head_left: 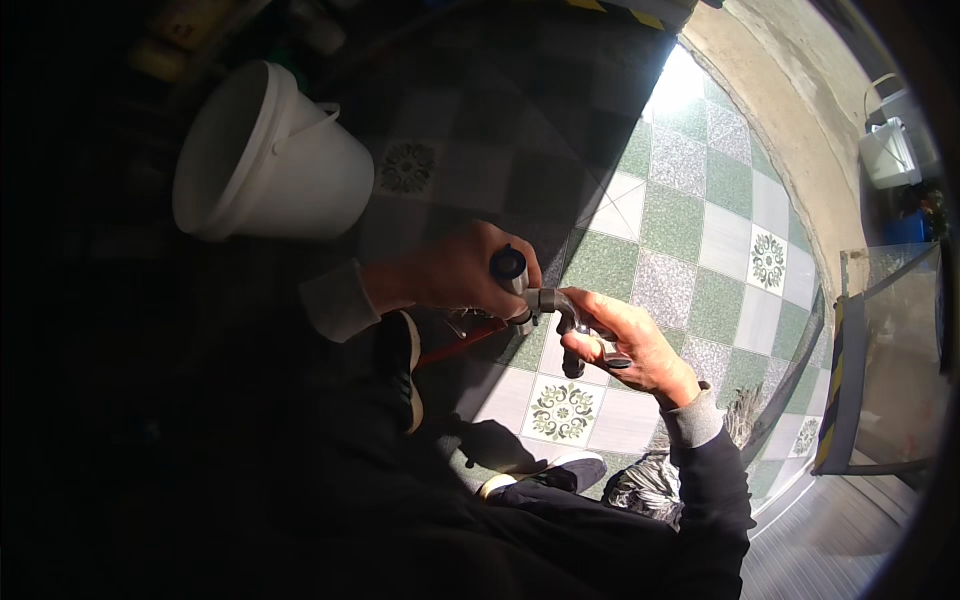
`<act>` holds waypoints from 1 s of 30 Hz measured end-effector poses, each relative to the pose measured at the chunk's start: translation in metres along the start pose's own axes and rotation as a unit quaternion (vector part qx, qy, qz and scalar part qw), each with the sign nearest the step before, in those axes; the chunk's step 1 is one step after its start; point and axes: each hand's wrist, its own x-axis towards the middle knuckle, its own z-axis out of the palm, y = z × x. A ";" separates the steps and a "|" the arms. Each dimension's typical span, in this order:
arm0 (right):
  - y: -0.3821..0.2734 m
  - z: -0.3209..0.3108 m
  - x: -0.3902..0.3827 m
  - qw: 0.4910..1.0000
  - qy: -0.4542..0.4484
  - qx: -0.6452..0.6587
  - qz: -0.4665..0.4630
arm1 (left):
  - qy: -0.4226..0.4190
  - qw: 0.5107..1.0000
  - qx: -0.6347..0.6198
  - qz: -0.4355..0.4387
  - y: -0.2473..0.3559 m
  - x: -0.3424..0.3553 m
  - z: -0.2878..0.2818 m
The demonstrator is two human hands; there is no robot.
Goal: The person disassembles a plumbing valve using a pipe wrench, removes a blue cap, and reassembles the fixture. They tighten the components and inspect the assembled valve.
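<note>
Above the tiled floor, both my hands grip one pipe fitting. My left hand, in shade, is wrapped round its grey tube, whose upper end has a dark blue ring. From this tube a dark, curved elbow runs to the right and bends downward. My right hand, in sunlight, closes on the elbow with thumb and fingers. A short black end sticks out below the fingers. Part of the fitting is hidden behind my left hand.
A white bucket with a handle lies tilted at the upper left. Mop strands lie by my shoe. A thin red bar shows below my left hand. A clear panel with a grey frame stands at the right.
</note>
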 end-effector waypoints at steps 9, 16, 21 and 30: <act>0.044 -0.029 -0.030 0.919 0.254 0.181 0.240 | 0.046 0.996 -0.024 -0.072 0.011 -0.007 0.004; 0.022 0.026 -0.014 0.767 0.199 0.552 0.259 | 0.138 0.972 0.156 0.105 -0.005 0.010 0.029; 0.033 0.036 -0.014 0.752 0.278 0.555 0.222 | 0.168 0.965 0.156 0.125 -0.014 0.013 0.036; 0.003 0.002 -0.016 0.927 0.196 -0.297 -0.121 | 0.086 0.996 0.018 -0.017 -0.004 0.012 0.034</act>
